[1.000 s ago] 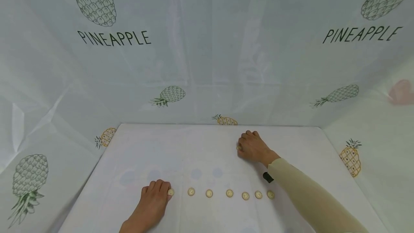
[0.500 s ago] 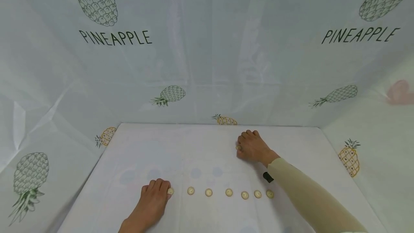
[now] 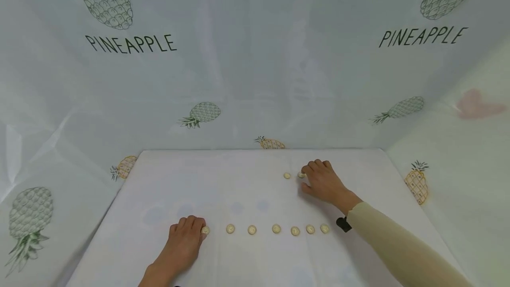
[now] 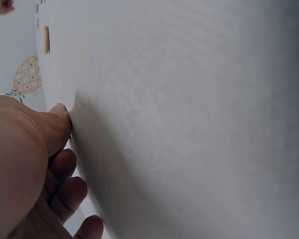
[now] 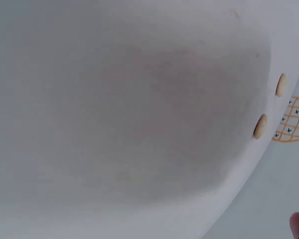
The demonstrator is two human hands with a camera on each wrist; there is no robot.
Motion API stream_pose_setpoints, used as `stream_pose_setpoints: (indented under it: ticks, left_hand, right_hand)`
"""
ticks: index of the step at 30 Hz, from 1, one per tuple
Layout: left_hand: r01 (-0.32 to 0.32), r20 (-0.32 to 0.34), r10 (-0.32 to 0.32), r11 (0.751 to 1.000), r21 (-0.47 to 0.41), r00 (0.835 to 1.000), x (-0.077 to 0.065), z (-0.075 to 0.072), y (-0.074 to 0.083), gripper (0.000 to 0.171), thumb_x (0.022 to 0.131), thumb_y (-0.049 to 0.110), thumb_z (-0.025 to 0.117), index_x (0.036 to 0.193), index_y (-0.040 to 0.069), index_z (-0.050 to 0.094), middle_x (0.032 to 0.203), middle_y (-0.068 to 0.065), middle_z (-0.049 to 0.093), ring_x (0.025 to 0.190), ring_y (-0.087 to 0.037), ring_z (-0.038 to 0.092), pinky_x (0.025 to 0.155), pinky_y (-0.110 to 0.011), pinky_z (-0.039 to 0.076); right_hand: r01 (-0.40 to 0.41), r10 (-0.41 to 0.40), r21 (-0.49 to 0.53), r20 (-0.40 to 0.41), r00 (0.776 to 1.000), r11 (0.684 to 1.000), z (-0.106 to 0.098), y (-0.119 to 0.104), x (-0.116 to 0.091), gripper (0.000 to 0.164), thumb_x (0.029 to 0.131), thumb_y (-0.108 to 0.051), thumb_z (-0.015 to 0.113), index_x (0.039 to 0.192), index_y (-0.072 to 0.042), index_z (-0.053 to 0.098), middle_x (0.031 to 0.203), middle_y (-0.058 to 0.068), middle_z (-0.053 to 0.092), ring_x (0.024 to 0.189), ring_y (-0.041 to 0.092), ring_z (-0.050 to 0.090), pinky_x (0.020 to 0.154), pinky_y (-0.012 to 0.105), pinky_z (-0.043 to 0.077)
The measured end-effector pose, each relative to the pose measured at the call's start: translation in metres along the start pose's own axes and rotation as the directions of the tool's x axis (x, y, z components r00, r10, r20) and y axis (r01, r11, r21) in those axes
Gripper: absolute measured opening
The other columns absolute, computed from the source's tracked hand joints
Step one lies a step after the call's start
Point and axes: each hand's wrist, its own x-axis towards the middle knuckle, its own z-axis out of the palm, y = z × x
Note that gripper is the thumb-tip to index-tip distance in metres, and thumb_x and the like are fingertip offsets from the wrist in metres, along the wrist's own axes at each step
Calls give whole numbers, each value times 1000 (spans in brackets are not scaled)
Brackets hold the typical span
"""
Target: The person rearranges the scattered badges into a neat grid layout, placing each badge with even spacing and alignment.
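Nearest, the left hand [image 3: 184, 242] pinches a button [image 3: 205, 230] in line with six other buttons [image 3: 276, 228], perhaps to steady it. Farther off, the right hand [image 3: 323, 183], fingers parted and gripping nothing, hangs by two buttons [image 3: 287, 175] on the table [image 3: 243, 258], probably spaced for handling singly.

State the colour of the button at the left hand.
Pale cream-yellow button, clearest in the head view.

The right sleeve [image 3: 402, 242] is pale khaki, with a black wrist device [image 3: 344, 224].
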Motion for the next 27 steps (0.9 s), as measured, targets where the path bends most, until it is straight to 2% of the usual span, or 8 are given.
stream_pose_setpoints:
  ticks: [8, 12, 17, 22, 27]
  left_hand:
    - [17, 33, -17, 1000, -6, 999, 3, 7, -1, 15, 102, 24, 71, 109, 16, 60, 109, 1, 59, 100, -19, 50, 90, -51, 45]
    - [18, 24, -18, 1000, 7, 1000, 4, 7, -2, 16, 102, 22, 71, 110, 15, 60, 110, 0, 59, 101, -21, 51, 91, -53, 46]
    - [12, 9, -12, 1000, 20, 1000, 5, 1, -3, 14, 103, 22, 70, 108, 15, 59, 107, 0, 57, 98, -20, 50, 87, -51, 45]
    - [27, 33, -28, 1000, 12, 999, 6, -1, -1, 13, 104, 23, 69, 107, 16, 59, 106, 0, 58, 98, -20, 51, 86, -50, 45]
    - [35, 44, -35, 999, 9, 998, 5, 1, 1, 14, 103, 23, 70, 108, 15, 59, 106, 0, 58, 98, -21, 51, 87, -51, 46]
  right_hand:
    - [-25, 24, -5, -80, 997, 1000, -12, 8, -62, 25, 88, -22, 81, 105, -8, 69, 101, 6, 64, 93, 26, 55, 87, 50, 46]
    - [-21, 21, -4, -92, 996, 1000, -17, 9, -88, 27, 86, -21, 84, 104, -8, 68, 100, 5, 65, 92, 26, 55, 87, 50, 47]
    - [1, -1, 2, -91, 996, 1000, -19, 1, -108, 28, 84, -20, 84, 104, -9, 67, 101, 4, 64, 92, 24, 55, 86, 49, 47]
    - [61, -56, 41, -111, 992, 997, -21, -12, -127, 29, 82, -22, 84, 104, -12, 67, 102, 0, 62, 94, 20, 53, 86, 45, 45]
    - [111, -101, 73, -123, 987, 991, -17, -21, -136, 24, 83, -20, 80, 103, -16, 67, 103, -4, 62, 94, 16, 52, 85, 41, 43]
